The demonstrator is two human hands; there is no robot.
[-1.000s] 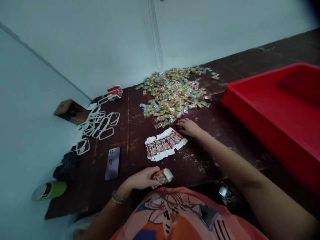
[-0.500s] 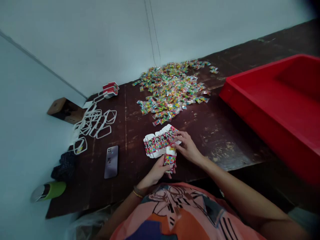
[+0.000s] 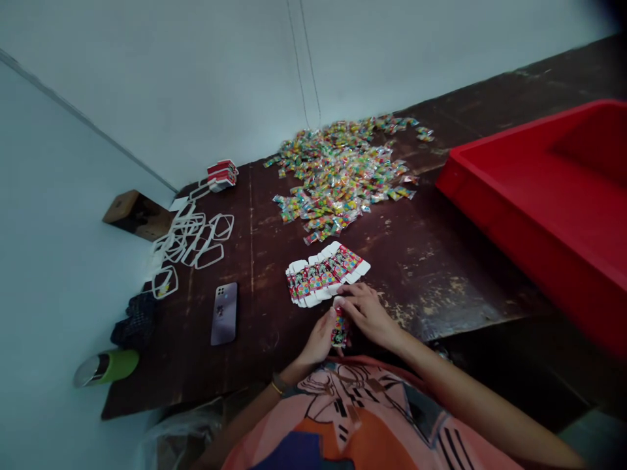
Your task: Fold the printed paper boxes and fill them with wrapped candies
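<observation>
A small red carton (image 3: pixel 339 328) with coloured dots is held upright close to my body. My left hand (image 3: pixel 319 337) is closed around its side. My right hand (image 3: pixel 365 310) has its fingers bent over the top end of the carton, by the white flap. Just beyond, flat printed cartons (image 3: pixel 321 274) lie overlapped in a fanned row, white flaps along both edges. Farther back spreads a large heap of small clear packets (image 3: pixel 343 173) with colourful sweets inside.
A red tray (image 3: pixel 533 215) stands on the right of the dark table (image 3: pixel 274 326). On the left are a phone (image 3: pixel 224 313), white loop bands (image 3: pixel 189 238), a stack of red-and-white cartons (image 3: pixel 223 175), a brown box (image 3: pixel 137 214), dark cloth (image 3: pixel 133 321) and a green bottle (image 3: pixel 120 365).
My right hand has moved down from the open, white-flapped top of the carton and closed in on it. The fanned row is now uncovered. The view has shifted slightly.
</observation>
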